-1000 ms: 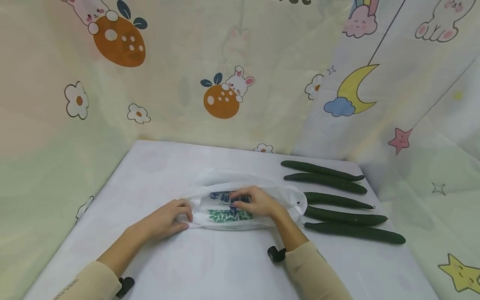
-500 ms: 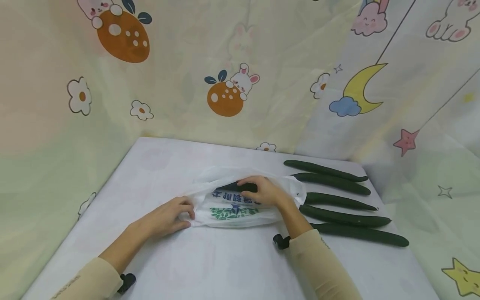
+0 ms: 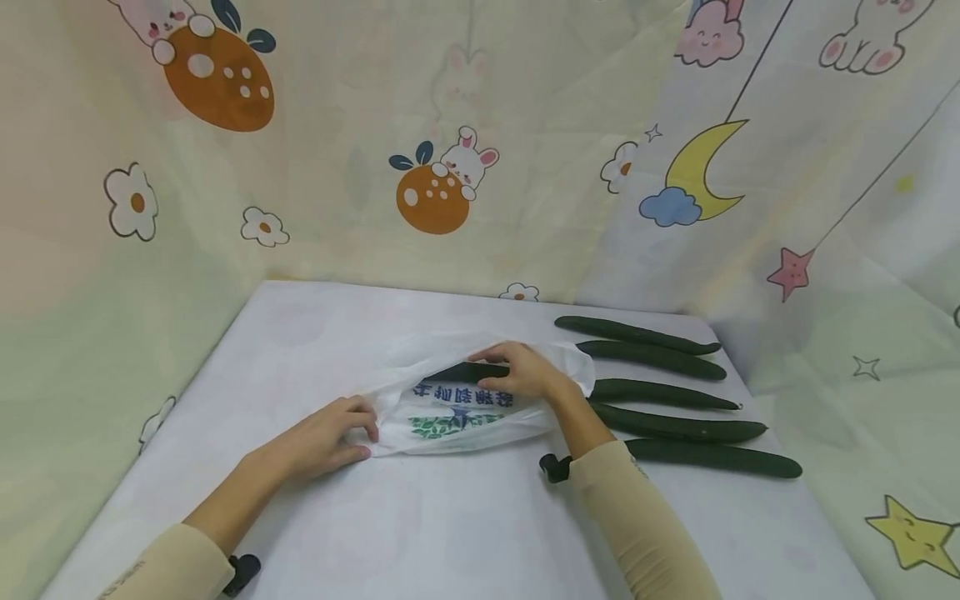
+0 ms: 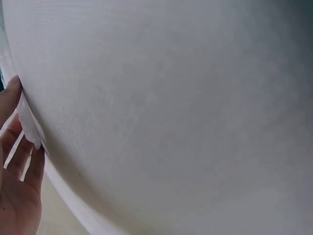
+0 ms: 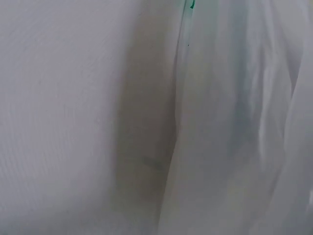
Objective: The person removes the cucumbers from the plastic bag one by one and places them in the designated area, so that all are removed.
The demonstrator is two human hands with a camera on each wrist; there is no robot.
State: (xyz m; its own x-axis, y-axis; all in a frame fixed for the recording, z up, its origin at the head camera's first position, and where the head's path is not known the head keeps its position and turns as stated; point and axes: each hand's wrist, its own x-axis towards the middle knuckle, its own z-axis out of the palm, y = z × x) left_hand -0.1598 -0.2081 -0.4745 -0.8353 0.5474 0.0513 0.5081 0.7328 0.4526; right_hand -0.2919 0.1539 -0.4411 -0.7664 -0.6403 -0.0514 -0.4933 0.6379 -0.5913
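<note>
A white plastic bag [image 3: 435, 442] with green and blue print lies flat in the middle of the table. Its left end is pinched by my left hand [image 3: 333, 437]; the left wrist view has the thin plastic [image 4: 29, 125] between thumb and fingers. A dark green cucumber [image 3: 456, 372] shows through a gap in the bag, above the print. My right hand [image 3: 525, 371] reaches over the bag with its thumb and fingers on either side of this cucumber. How far the cucumber runs under the plastic is hidden. In the right wrist view only bag plastic [image 5: 225, 127] and tabletop appear.
Several cucumbers [image 3: 667, 396] lie roughly parallel at the right of the white table [image 3: 420, 533]; some left ends are covered by the bag or right arm. A cartoon-printed curtain [image 3: 337, 142] hangs behind and beside the table.
My right hand has moved up and away across the bag. The cucumber in the bag has come into plain view above the print. My left hand keeps its place on the bag's end.
</note>
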